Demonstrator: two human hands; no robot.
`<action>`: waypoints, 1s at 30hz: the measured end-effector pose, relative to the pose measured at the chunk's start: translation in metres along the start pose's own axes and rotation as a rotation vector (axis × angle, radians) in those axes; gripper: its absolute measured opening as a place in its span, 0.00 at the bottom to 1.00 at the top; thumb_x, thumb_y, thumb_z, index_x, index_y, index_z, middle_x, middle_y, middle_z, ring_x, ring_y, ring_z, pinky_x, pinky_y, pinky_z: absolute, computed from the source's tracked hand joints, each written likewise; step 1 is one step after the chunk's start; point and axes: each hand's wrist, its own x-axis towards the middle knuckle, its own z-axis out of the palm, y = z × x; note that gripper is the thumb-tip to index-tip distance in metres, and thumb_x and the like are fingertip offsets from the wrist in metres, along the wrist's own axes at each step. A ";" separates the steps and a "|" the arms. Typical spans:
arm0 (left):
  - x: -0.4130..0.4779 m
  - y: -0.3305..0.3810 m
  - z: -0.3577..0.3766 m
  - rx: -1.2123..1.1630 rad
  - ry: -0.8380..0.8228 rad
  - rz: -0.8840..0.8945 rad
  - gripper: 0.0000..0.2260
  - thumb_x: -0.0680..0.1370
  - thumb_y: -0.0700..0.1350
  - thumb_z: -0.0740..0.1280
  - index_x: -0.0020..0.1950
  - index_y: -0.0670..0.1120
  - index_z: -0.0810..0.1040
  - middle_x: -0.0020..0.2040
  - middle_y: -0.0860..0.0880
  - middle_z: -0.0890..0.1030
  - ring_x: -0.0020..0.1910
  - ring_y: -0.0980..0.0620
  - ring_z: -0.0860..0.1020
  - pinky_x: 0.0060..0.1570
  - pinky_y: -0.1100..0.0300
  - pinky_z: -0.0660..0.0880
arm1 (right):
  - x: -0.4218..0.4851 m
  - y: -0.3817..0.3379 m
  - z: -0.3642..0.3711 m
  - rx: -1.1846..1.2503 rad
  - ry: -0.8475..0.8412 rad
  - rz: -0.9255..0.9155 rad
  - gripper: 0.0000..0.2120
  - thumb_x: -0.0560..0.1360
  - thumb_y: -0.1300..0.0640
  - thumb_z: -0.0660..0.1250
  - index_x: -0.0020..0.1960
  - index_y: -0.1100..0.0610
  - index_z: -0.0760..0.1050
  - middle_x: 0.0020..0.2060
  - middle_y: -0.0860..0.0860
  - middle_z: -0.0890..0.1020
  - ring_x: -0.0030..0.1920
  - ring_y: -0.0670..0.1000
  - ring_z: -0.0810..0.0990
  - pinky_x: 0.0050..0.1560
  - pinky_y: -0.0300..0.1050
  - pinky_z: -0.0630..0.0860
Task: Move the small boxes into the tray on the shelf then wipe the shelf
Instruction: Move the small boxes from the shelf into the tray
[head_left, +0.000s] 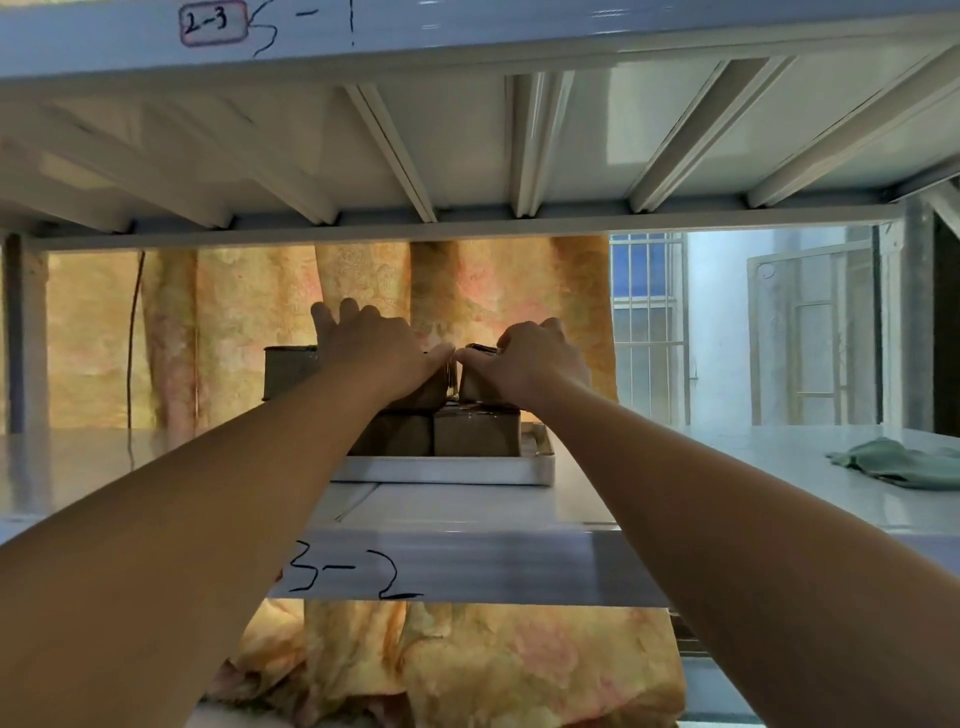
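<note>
Together left hand (375, 344), right hand (531, 358) grip brown cardboard boxes (289, 372) over white tray (441, 471).

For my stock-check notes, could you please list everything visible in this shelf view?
small boxes: at least five visible, brown, stacked in two layers in the tray
tray: one, white, mid-shelf
cloth: one, green, on the shelf at right
shelf: one, pale grey, front edge marked 3-2
upper shelf: one, white, overhead
curtain: one, yellow-pink, behind the shelf
window: one, barred, right background
left hand: grips an upper-layer box
right hand: grips the neighbouring upper box
</note>
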 end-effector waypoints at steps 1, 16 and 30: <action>-0.001 -0.002 -0.002 -0.015 -0.007 -0.002 0.38 0.73 0.72 0.45 0.62 0.46 0.77 0.67 0.42 0.73 0.69 0.40 0.64 0.67 0.42 0.54 | 0.001 -0.001 0.000 -0.003 0.002 0.003 0.36 0.67 0.27 0.60 0.59 0.55 0.77 0.64 0.56 0.70 0.54 0.58 0.78 0.48 0.49 0.76; 0.007 -0.061 0.012 -0.230 -0.240 0.199 0.34 0.68 0.76 0.52 0.66 0.57 0.70 0.68 0.48 0.74 0.66 0.40 0.68 0.62 0.45 0.66 | -0.009 -0.010 0.007 -0.032 -0.032 0.001 0.37 0.67 0.28 0.59 0.66 0.52 0.71 0.67 0.56 0.67 0.60 0.61 0.74 0.56 0.55 0.76; -0.005 -0.070 0.031 -0.255 -0.045 0.288 0.24 0.74 0.62 0.62 0.68 0.56 0.68 0.64 0.48 0.76 0.64 0.40 0.68 0.61 0.45 0.63 | -0.015 -0.006 0.011 0.047 -0.017 -0.008 0.33 0.68 0.29 0.61 0.65 0.47 0.71 0.66 0.55 0.69 0.63 0.60 0.72 0.61 0.54 0.73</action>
